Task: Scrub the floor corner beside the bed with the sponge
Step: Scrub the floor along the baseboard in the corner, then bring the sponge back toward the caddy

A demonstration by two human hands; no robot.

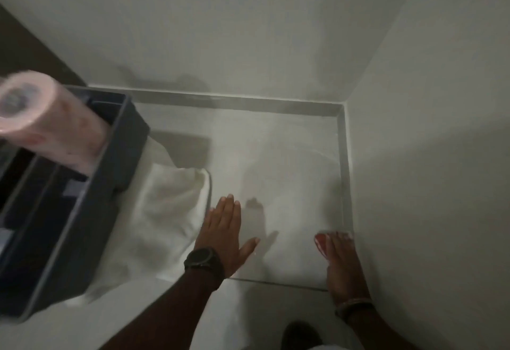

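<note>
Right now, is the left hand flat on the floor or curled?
Flat: the left hand lies palm down, fingers straight and together, thumb spread, on the floor.

Dim greyish light, soft grain, blurred paper roll [41, 117] at left, wide-angle bending at edges

Two hands: a left hand [225, 232] lying flat and open on the floor, and a right hand [340, 262] pressing down on one red sponge [321, 242]. One black watch [202, 260] on the left wrist; one bracelet [354, 305] on the right. One grey caddy [82, 211]. One pink paper roll [44, 117]. One white sheet [165, 211]. Two walls [220, 32] meeting at one corner.
</note>
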